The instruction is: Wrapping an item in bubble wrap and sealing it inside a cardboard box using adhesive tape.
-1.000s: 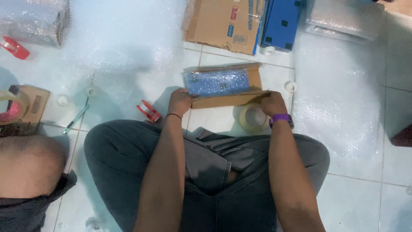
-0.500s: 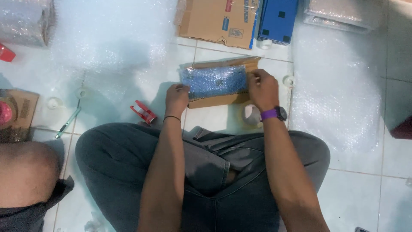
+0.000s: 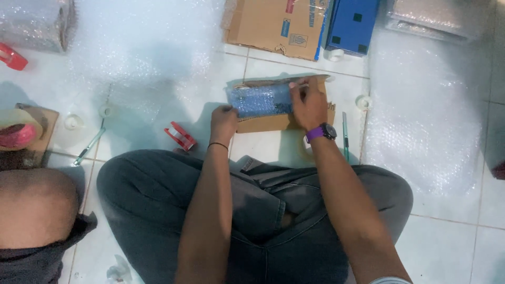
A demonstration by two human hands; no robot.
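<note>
A small blue item wrapped in bubble wrap (image 3: 261, 101) lies on a flat piece of brown cardboard (image 3: 273, 122) on the white tiled floor, a little above the centre of the frame. The right hand (image 3: 309, 104) lies over the right part of the wrapped item, fingers curled down onto it and pressing it against the cardboard; a purple wristwatch (image 3: 321, 132) sits on that wrist. The left hand (image 3: 223, 122) is at the lower left corner of the cardboard, fingers bent and closed on its edge, with a thin dark band around the wrist.

Just right of the cardboard a slim cutter (image 3: 345, 135) lies along the tile line. A red tape dispenser (image 3: 180, 137) lies on the floor left of the left hand. Toward the upper centre a larger flattened cardboard box (image 3: 263, 23) lies beside a blue box (image 3: 352, 23). Sheets of bubble wrap (image 3: 421, 121) cover the floor at the right and the upper left. At the left edge a roll of tape (image 3: 16, 129) rests on a small cardboard piece, and another person's bare knee (image 3: 34, 208) shows in the lower left.
</note>
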